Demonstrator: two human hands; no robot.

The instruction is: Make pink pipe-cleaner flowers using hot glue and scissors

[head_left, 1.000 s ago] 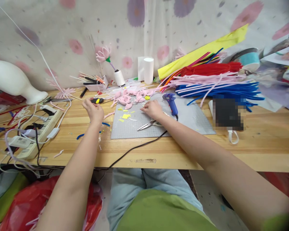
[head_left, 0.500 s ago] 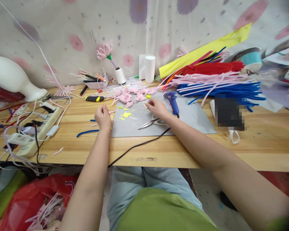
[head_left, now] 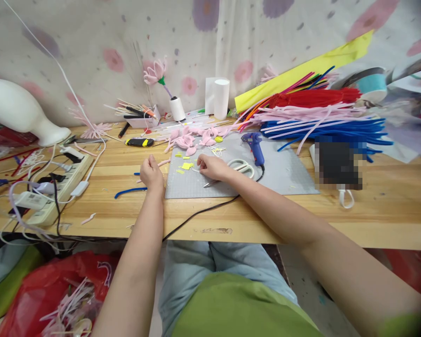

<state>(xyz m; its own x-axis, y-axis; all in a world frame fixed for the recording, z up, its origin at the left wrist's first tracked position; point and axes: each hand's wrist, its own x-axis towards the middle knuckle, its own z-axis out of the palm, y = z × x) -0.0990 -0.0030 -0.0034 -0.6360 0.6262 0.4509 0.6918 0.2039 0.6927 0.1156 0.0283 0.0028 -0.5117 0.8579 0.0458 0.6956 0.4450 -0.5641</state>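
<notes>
My left hand (head_left: 151, 174) is closed at the left edge of the grey cutting mat (head_left: 287, 182); what its fingers hold is hidden. A short pink pipe cleaner piece (head_left: 164, 162) shows just beyond it, and I cannot tell if the hand grips it. Over the mat, my right hand (head_left: 210, 167) has its fingers pinched together beside a thin white strip; anything in them is too small to make out. Under its wrist lie scissors (head_left: 243, 167). Yellow scraps (head_left: 187, 166) are to its left, pink petal shapes (head_left: 184, 140) and thin white strands (head_left: 217, 150) behind.
A blue glue gun (head_left: 255, 149) rests on the mat, its black cord crossing the table's front. Pipe cleaner bundles (head_left: 323, 126) lie at the back right. A utility knife (head_left: 139, 142), a pink flower (head_left: 156, 74) in a white holder and a power strip (head_left: 58, 192) stand leftward.
My right hand has moved left and nearer, away from the white strands toward the yellow scraps, uncovering the scissors' handles. My left hand keeps nearly the same place. The view has shifted slightly.
</notes>
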